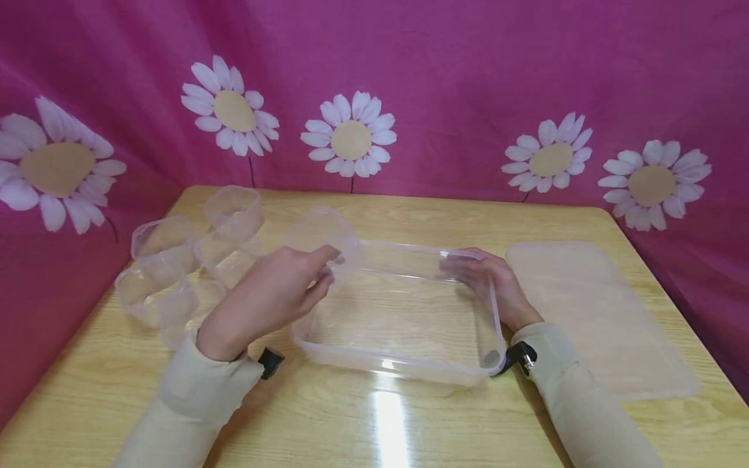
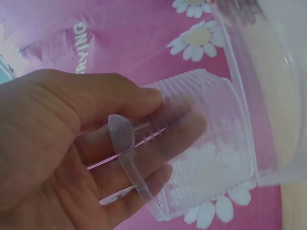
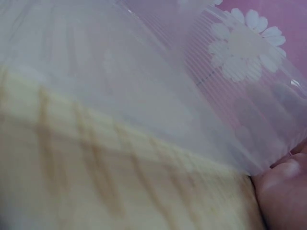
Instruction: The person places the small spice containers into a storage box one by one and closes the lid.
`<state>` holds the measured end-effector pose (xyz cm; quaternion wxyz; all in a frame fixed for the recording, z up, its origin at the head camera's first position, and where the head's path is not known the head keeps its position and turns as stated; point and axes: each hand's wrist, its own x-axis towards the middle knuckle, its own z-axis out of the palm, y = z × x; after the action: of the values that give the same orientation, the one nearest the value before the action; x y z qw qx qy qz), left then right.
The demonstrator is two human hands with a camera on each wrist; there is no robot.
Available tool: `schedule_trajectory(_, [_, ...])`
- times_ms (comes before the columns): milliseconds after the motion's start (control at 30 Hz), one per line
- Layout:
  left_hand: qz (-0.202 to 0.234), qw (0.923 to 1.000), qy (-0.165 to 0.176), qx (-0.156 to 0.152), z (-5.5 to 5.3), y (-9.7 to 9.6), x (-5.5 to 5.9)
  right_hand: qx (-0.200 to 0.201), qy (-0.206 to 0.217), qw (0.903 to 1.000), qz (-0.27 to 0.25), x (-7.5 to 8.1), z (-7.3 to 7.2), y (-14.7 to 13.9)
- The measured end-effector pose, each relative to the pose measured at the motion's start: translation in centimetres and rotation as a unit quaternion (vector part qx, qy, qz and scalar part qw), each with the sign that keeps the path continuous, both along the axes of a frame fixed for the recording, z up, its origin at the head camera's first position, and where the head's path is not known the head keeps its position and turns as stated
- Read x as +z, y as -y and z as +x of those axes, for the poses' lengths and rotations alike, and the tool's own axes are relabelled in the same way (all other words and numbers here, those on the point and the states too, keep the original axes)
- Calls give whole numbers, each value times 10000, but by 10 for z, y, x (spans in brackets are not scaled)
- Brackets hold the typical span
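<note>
A small clear plastic container (image 1: 322, 237) is tilted on its side in my left hand (image 1: 266, 296). In the left wrist view, the thumb lies outside its ribbed wall (image 2: 204, 98) and the fingers show through the plastic. It overlaps the back left corner of a large clear rectangular plastic box (image 1: 398, 370). My right hand (image 1: 497, 283) grips that box round its back right corner. In the right wrist view, its fingers (image 3: 268, 115) show through the ribbed wall.
Several small clear containers (image 1: 160, 240) stand grouped on the left of the wooden table (image 1: 328, 422). A flat translucent lid (image 1: 597, 318) lies on the right. A magenta flowered cloth (image 1: 445, 78) hangs behind the table and at its sides.
</note>
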<state>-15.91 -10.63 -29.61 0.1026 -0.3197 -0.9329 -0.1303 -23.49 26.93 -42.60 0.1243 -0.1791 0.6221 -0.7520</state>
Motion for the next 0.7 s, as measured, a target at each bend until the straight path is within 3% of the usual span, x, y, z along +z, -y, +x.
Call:
schedule_trajectory(233, [-268, 9987, -335, -273, 0, -24, -10, 15, 94, 9999, -132, -1, 1, 0])
schedule_trajectory(467, [-409, 9938, -613, -831, 4, -56, -11, -60, 83, 9999, -84, -1, 2, -1])
schedule_trajectory(700, [-189, 9870, -283, -1572, 8, -85, -15, -131, -19, 9999, -35, 2, 0, 3])
